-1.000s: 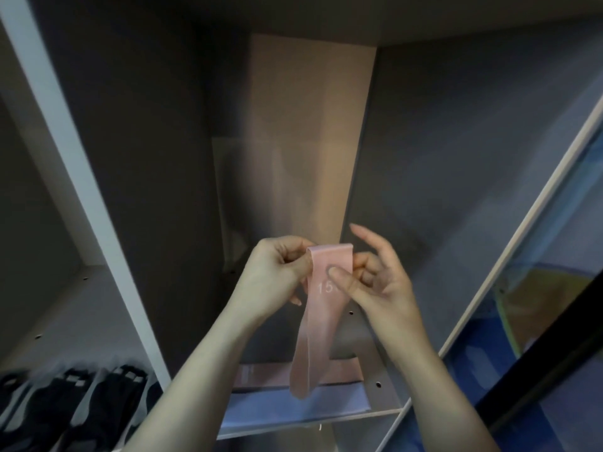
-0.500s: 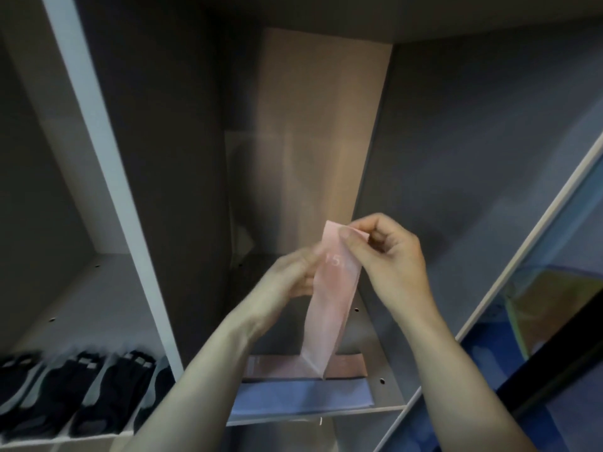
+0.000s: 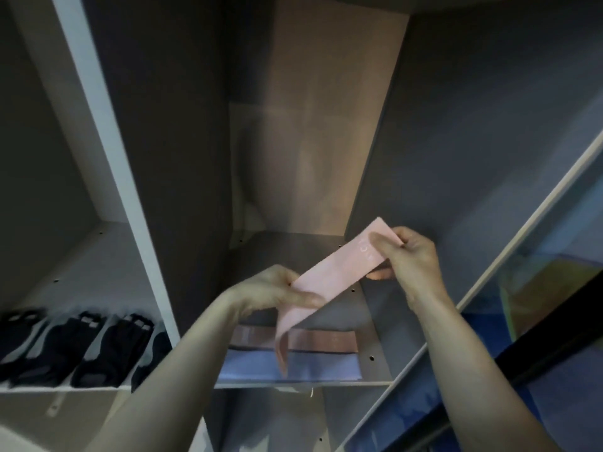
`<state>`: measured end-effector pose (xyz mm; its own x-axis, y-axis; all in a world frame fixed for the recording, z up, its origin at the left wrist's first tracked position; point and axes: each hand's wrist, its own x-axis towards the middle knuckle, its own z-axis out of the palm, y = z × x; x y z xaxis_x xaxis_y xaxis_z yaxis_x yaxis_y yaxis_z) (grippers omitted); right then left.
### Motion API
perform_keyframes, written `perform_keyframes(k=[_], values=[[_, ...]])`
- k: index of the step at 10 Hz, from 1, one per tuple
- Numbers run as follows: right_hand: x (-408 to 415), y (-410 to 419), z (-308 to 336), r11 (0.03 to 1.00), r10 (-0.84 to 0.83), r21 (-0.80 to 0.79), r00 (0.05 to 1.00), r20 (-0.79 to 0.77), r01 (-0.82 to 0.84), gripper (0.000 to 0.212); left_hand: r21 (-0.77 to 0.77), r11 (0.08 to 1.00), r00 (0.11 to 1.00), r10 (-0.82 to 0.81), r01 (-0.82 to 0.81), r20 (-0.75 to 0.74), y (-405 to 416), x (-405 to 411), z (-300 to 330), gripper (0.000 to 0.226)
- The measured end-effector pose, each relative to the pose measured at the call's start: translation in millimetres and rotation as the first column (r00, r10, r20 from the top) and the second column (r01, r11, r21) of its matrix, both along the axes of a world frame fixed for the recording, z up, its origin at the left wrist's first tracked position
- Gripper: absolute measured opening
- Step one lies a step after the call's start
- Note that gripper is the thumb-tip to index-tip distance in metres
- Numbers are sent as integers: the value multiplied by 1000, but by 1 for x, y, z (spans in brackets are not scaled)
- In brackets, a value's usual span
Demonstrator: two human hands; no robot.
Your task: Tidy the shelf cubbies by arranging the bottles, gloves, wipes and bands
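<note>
Pink band (image 3: pixel 339 272) held slanting in the air above the cubby shelf (image 3: pixel 375 347). Pinched at the upper end by the right hand (image 3: pixel 408 259), gripped lower down between thumb and fingers of the left hand (image 3: pixel 277 288), loose tail dangling toward the shelf. On that shelf, flat: another pink band (image 3: pixel 323 342), and a blue band (image 3: pixel 313 367) at its front edge. Left of the shelf, black gloves (image 3: pixel 98 347) in a row.

band (image 3: pixel 339 272): from hanging upright to stretched slantwise
left hand (image 3: pixel 274 290): dropped lower
right hand (image 3: pixel 408 259): moved right
</note>
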<state>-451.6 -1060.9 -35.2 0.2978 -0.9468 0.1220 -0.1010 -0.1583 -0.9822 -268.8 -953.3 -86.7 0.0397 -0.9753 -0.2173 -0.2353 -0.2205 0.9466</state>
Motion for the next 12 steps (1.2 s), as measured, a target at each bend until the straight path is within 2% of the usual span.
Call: perform_keyframes(k=[1,2,3,4,5,6,7,8,9,10,11,12], values=[[-12,-12,-29,991,-85,108,996,18,83,8,72,988,990,140,-138,-11,12,18,-19,20],[-19,-22,-68,956,-174,248,984,46,157,10,113,927,931,344,-357,121,21,29,-42,23],[-24,-28,-106,893,-238,401,970,39,203,10,103,813,818,561,-573,125,19,39,-72,15],[-27,-29,-145,832,-243,514,970,3,207,18,166,648,656,755,-744,-6,11,49,-101,15],[-28,-35,-182,778,-245,569,963,-116,267,16,194,527,543,838,-828,42,3,57,-131,18],[-28,-47,-208,703,-223,663,965,-138,257,9,132,522,537,828,-843,161,-3,62,-163,22],[-25,-58,-226,693,-186,680,970,-156,242,10,82,576,570,760,-813,314,-5,62,-179,25],[-17,-60,-232,746,-138,612,960,-242,262,13,76,611,586,707,-788,396,-8,65,-194,27],[-8,-63,-243,767,-114,566,932,-345,303,19,102,597,582,705,-796,406,-8,71,-208,26],[-7,-68,-252,778,-74,549,911,-406,307,11,138,592,590,697,-794,406,-7,74,-216,30],[-14,-78,-256,769,9,595,928,-373,232,22,150,589,591,692,-794,414,-6,73,-217,35],[-14,-80,-261,834,-33,469,875,-484,290,14,115,611,588,667,-783,458,-8,70,-211,37]])
